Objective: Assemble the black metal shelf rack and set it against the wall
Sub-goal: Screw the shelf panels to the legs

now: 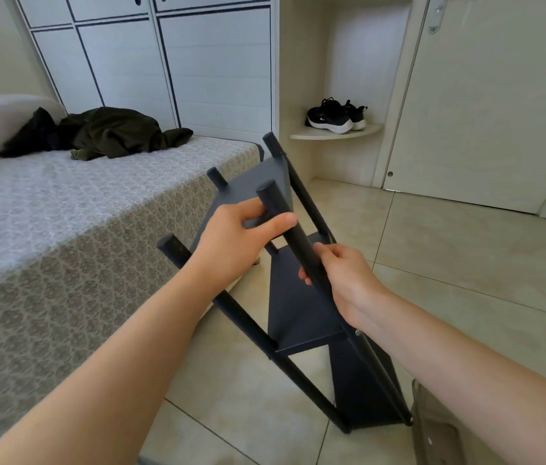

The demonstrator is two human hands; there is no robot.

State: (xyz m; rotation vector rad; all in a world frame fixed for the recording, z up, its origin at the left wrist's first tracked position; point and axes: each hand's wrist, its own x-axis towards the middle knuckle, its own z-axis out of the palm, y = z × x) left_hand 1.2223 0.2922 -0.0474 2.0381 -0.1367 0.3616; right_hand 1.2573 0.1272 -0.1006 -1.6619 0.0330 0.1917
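Down on the tile floor (449, 263) right next to the bed (63, 213), the black shelf rack (301, 317) is tipped at an angle, bottom end resting on the tiles near me and the top leaning toward the bed corner. Both hands are on the same front post (273, 201). The left hand (234, 243) is up near the top with its fingers (254, 211) and thumb wrapped round it, and the right hand (352, 286) is lower down, curled round it too. Looks like thin tube and sheet metal, so I'd guess light and stiff, though the paint seems smooth and could slip a bit. I'd carry it by the posts close to a shelf joint, not the stubby post ends, since the frame may wobble if the joints are loose
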